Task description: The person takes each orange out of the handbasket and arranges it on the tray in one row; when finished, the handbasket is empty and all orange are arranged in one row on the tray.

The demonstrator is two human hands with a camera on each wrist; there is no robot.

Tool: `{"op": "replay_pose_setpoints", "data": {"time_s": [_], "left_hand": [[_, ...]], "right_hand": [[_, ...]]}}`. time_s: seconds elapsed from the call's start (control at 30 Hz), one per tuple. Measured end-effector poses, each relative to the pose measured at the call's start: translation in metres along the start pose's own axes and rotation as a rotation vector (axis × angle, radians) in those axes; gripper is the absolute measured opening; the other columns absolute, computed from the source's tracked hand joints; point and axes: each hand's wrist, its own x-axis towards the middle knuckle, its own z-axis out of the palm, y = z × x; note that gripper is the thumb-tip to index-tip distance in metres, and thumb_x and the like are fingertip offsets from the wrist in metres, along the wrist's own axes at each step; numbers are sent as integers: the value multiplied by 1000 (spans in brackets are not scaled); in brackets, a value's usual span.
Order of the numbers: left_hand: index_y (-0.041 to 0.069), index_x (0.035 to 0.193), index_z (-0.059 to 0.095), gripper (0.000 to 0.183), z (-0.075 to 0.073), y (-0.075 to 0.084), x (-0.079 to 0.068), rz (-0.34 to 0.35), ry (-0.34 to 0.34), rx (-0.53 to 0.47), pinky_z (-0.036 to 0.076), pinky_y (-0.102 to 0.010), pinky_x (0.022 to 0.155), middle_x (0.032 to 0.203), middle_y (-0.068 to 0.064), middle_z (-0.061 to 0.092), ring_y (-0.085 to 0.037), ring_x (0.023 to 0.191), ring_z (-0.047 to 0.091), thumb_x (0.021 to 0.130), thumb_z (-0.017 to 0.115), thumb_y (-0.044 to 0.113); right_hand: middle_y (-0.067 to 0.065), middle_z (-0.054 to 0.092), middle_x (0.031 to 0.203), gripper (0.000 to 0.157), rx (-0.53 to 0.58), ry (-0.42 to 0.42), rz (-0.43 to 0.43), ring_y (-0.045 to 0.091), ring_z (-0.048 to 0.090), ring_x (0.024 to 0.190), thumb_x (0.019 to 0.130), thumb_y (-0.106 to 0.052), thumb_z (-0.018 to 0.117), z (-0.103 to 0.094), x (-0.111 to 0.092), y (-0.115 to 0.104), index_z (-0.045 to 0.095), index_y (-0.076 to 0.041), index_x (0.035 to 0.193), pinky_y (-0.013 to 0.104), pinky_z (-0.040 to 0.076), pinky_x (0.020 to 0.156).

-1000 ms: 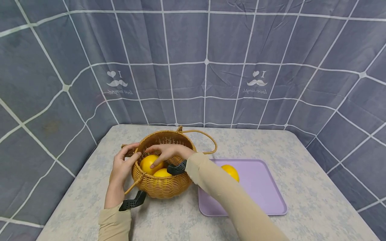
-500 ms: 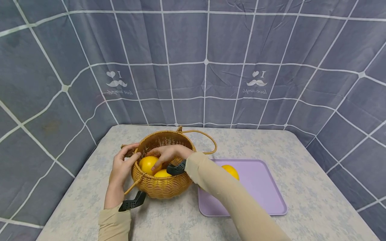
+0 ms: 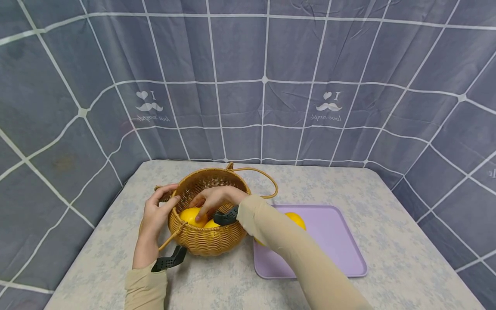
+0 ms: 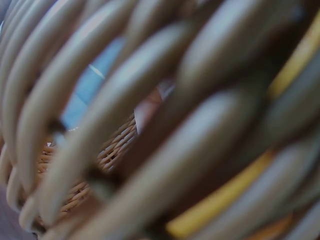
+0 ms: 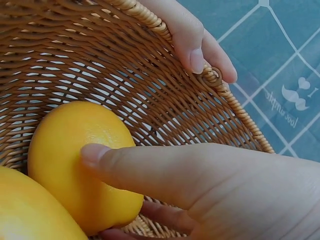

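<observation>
Yellow fruit lies inside the wicker basket, toward eight o'clock of its opening, with twelve o'clock pointing straight away from the person. Nearest are two beige sleeves, the left coming up from six o'clock and the right slanting in from about five, each wrist carrying a black mount. The left hand grips the basket's rim at nine o'clock, thumb inside and fingers outside. A thin cane handle sticks out at eight o'clock. The left wrist view is mostly blurred weave.

Reaching over the rim at three o'clock, the right hand holds the yellow fruit, thumb across its upper face and fingers curled behind and below. A second fruit sits right beside it, toward six o'clock. Another handle loops out at two o'clock.

At about four o'clock from the basket, a lilac tray carries a third fruit, partly hidden by the sleeve; a sliver of yellow shows at the tray's nine o'clock. All rests on a pale patterned tablecloth, and beyond hangs a grey-blue checked curtain with white moustache motifs.
</observation>
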Motion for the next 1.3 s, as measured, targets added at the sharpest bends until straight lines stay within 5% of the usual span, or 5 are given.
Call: {"op": "replay_pose_setpoints", "data": {"time_s": [0.13, 0.43, 0.77, 1.1, 1.3], "left_hand": [[5, 125, 58, 35, 1, -1, 0, 11, 2, 0, 34, -33, 85, 113, -2, 53, -12, 98, 45, 91, 60, 14], [4, 125, 58, 35, 1, -1, 1, 12, -7, -4, 33, -34, 86, 115, -4, 53, -12, 98, 45, 92, 60, 14], [6, 127, 57, 36, 0, 1, -1, -13, -8, 2, 33, -35, 88, 121, -6, 51, -12, 101, 44, 92, 60, 16], [5, 126, 57, 36, 1, 0, 0, -8, -2, -10, 34, -32, 87, 120, -6, 52, -11, 101, 44, 92, 60, 14], [6, 127, 57, 36, 1, 0, -1, -2, 0, 0, 35, -31, 85, 119, -6, 52, -10, 99, 44, 92, 59, 15]], "right_hand": [[8, 50, 133, 63, 18, -4, 8, 12, 54, 109, 80, -8, 73, -1, 0, 1, 47, -9, 138, 23, 48, 82], [1, 46, 138, 70, -148, 19, -5, 12, 48, 118, 77, -19, 77, -1, -1, 2, 46, -15, 140, 23, 40, 92], [9, 45, 133, 75, -18, -76, 44, 12, 57, 100, 81, -15, 73, 3, -2, 1, 33, -7, 144, 24, 49, 80], [4, 51, 115, 63, -34, -178, -27, 13, 56, 95, 86, -11, 65, 3, 1, 3, 35, -9, 142, 24, 49, 79], [3, 55, 109, 65, -45, -162, -21, 13, 57, 88, 83, -9, 67, 2, 0, 4, 39, -11, 141, 24, 49, 76]]}}
